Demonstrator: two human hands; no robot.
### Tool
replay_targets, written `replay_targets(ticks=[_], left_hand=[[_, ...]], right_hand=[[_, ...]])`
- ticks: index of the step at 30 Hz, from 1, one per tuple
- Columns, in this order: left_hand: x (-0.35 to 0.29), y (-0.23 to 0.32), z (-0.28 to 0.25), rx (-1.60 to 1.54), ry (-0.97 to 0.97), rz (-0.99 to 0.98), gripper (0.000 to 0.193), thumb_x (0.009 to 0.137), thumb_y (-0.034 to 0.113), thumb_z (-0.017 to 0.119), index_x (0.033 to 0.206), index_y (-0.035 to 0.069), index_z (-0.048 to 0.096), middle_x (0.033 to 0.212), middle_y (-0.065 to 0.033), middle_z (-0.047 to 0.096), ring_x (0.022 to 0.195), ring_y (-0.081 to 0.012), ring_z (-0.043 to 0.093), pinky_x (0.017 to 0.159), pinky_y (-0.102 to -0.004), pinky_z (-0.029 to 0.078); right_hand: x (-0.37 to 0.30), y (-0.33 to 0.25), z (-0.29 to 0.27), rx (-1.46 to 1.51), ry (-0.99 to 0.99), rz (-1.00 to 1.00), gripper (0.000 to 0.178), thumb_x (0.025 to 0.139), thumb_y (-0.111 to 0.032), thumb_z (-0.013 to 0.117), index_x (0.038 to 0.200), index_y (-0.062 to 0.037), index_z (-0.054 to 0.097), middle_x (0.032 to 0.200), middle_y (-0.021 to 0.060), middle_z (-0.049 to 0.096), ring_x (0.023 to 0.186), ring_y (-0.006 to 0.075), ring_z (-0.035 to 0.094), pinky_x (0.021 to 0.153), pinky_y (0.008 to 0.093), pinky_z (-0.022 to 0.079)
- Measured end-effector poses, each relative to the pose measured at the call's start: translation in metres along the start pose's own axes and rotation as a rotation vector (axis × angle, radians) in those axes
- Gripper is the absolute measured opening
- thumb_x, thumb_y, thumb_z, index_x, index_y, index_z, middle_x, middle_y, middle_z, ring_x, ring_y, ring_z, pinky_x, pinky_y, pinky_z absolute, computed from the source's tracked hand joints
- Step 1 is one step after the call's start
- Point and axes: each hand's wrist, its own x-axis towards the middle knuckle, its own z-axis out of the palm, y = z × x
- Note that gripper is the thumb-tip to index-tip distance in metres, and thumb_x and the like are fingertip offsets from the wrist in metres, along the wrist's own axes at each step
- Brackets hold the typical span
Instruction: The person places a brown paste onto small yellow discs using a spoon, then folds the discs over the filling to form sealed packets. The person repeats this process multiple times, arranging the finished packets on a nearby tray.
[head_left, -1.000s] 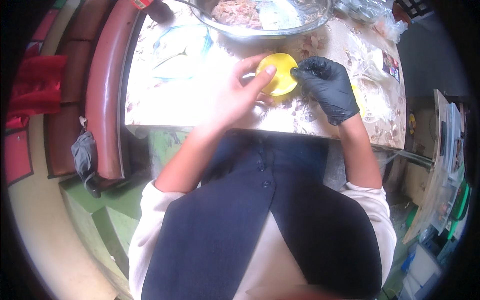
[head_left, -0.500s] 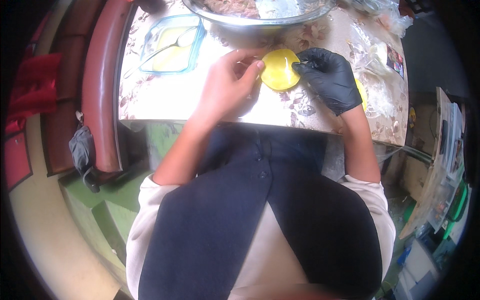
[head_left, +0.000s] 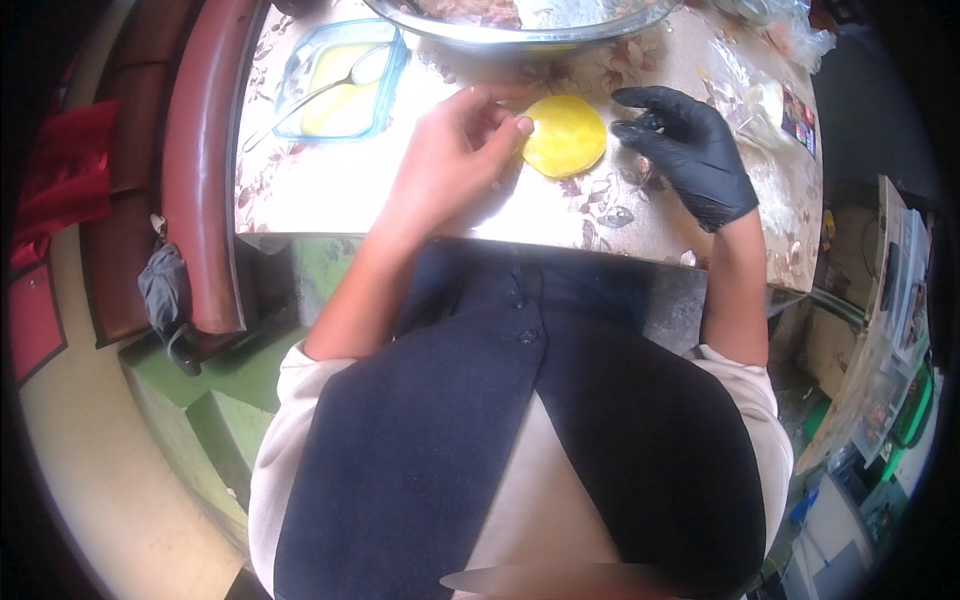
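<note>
Between thumb and fingers, my bare left hand (head_left: 462, 150) pinches the left edge of a thin, flat, round yellow wrapper (head_left: 565, 138), which looks like dough. The wrapper is above the flowered tablecloth. My right hand (head_left: 688, 155), in a black glove, is just right of the wrapper and apart from it. Its thumb and fingers are spread, with nothing seen between them. Beyond both hands stands a large metal bowl (head_left: 520, 40) holding a pinkish minced mix and something whitish. A glass dish (head_left: 385, 112) with yellow liquid sits at the far left, a spoon (head_left: 335, 85) resting across it.
Clear plastic bags (head_left: 745, 90) and a small dark printed packet (head_left: 797, 122) lie along the table's right side. The table's near edge runs just before my body. To the left stands a reddish-brown padded seat (head_left: 205, 180) with a grey cloth item (head_left: 165, 290) hanging by it.
My right hand has let go of the wrapper's right edge and drawn away to the right, fingers opening. The left hand keeps its pinch, nearly in the same place.
</note>
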Motion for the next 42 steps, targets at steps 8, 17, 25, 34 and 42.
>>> replay_targets(ticks=[8,17,25,34,42], left_hand=[[-0.01,0.021,-0.009,-0.04,0.01,-0.119,0.029,0.098,0.018,0.071,0.12,-0.002,0.072,0.093,-0.0104,0.075,0.08,-0.014,0.069,0.071,-0.0284,0.055],[0.047,0.099,-0.131,1.266,0.422,0.688,0.033,0.091,0.032,0.076,0.115,0.011,0.069,0.106,-0.0075,0.073,0.1,-0.0323,0.068,0.091,-0.0456,0.05],[0.097,0.145,-0.125,1.473,-0.354,0.172,0.016,0.095,0.019,0.067,0.094,0.004,0.072,0.084,-0.0165,0.071,0.084,-0.0354,0.071,0.071,-0.0457,0.053],[0.071,0.178,-0.138,1.51,-0.246,0.306,0.01,0.09,0.007,0.065,0.1,0.006,0.064,0.082,-0.0132,0.07,0.078,-0.0366,0.069,0.067,-0.0483,0.05],[0.08,0.154,-0.147,1.419,-0.289,0.369,0.012,0.09,0.009,0.068,0.1,0.009,0.062,0.077,-0.0124,0.067,0.069,-0.0373,0.065,0.06,-0.046,0.049]], right_hand=[[-0.005,-0.005,-0.027,0.007,0.1,-0.059,0.028,0.099,-0.005,0.068,0.127,0.0015,0.07,0.11,0.0048,0.074,0.096,0.013,0.066,0.09,0.0302,0.053],[0.029,-0.03,-0.019,0.117,-0.006,-0.026,0.038,0.11,-0.03,0.047,0.112,-0.0035,0.074,0.08,-0.0004,0.071,0.054,0.0046,0.046,0.051,0.0211,0.036],[0.044,-0.034,-0.004,0.238,0.0,0.034,0.037,0.109,-0.036,0.055,0.097,-0.0061,0.072,0.074,-0.0013,0.065,0.059,0.0038,0.049,0.054,0.0205,0.038],[0.045,-0.01,0.0,0.59,-0.052,0.02,0.029,0.107,-0.028,0.06,0.1,-0.0017,0.07,0.074,0.0003,0.065,0.059,0.0054,0.05,0.055,0.0222,0.039],[0.047,-0.015,-0.006,0.457,-0.088,0.051,0.027,0.106,-0.024,0.06,0.096,-0.0006,0.071,0.071,0.0032,0.066,0.06,0.0073,0.052,0.056,0.0237,0.041]])
